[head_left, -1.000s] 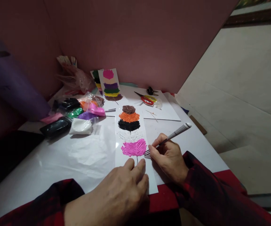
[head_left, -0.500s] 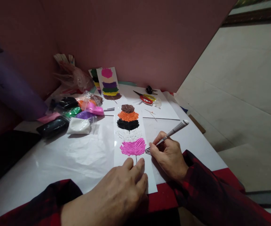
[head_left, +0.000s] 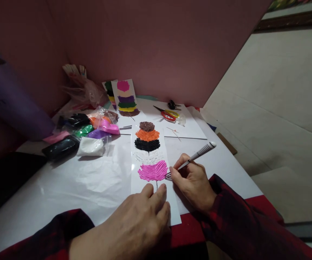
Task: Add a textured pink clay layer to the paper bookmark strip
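Observation:
A white paper strip lies lengthwise in front of me, bearing clay patches in brown, orange, black, white and a pink patch nearest me. My right hand is closed on a fork with a dotted white handle. Its tines touch the right edge of the pink patch. My left hand rests flat on the near end of the strip, fingers stretched out, holding nothing.
Bags of coloured clay lie at the left. A finished strip leans on the pink backboard. Red and yellow scissors and toothpicks lie on a white sheet behind. A purple roll is at far left. The table edge runs close on the right.
The fork tines shifted slightly along the pink patch's right edge. The left hand stays put on the strip.

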The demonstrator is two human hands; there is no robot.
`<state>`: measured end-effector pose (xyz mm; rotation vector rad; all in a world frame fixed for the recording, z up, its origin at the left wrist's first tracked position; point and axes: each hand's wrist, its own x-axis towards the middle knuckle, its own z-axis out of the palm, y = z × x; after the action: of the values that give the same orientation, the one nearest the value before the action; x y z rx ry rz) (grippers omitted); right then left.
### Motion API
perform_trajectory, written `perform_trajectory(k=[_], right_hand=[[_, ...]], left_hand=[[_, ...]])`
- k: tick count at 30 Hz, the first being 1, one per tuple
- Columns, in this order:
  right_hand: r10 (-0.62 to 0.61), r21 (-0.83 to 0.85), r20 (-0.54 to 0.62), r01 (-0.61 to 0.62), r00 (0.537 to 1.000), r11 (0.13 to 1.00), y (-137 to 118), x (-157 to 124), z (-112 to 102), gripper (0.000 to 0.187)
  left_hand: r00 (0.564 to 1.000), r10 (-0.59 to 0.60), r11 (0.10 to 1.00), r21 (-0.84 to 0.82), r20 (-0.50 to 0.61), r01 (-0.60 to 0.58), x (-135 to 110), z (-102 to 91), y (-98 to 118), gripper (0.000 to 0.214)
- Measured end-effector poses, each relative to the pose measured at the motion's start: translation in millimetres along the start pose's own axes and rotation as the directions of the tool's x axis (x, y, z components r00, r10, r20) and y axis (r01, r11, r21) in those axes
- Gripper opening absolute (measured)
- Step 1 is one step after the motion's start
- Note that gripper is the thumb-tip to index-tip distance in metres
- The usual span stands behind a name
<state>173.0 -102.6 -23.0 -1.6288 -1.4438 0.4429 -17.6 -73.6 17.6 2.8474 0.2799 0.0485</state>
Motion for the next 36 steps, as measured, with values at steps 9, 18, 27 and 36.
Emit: perform_trajectory(k=[9, 18, 27, 36], right_hand=[[0.025, -0.025, -0.102, -0.027, 0.994, 0.999, 2.4, 5.8, -2.1, 0.017], [0.056, 0.130, -0.089, -0.044, 0.995, 0.990, 1.5, 6.9, 4.3, 0.018], [0.088, 0.220, -0.078, -0.069, 0.993, 0.973, 2.9, 17.5, 9.5, 0.019], [0.040, 0.122, -0.041, -0.034, 0.998, 0.992, 5.1, 20.0, 9.3, 0.017]], left_hand=[[1.000, -0.005, 1.000, 0.016, -0.005, 0.005, -2.8, -0.2, 0.9, 0.027], [1.000, 0.002, 1.000, 0.031, -0.012, -0.001, -0.6, -0.9, 2.2, 0.025], [0.998, 0.004, 0.998, 0.056, 0.062, -0.007, 2.8, -4.6, 1.7, 0.026], [0.999, -0.011, 1.000, 0.019, 0.042, 0.010, -0.8, -4.4, 1.9, 0.025]])
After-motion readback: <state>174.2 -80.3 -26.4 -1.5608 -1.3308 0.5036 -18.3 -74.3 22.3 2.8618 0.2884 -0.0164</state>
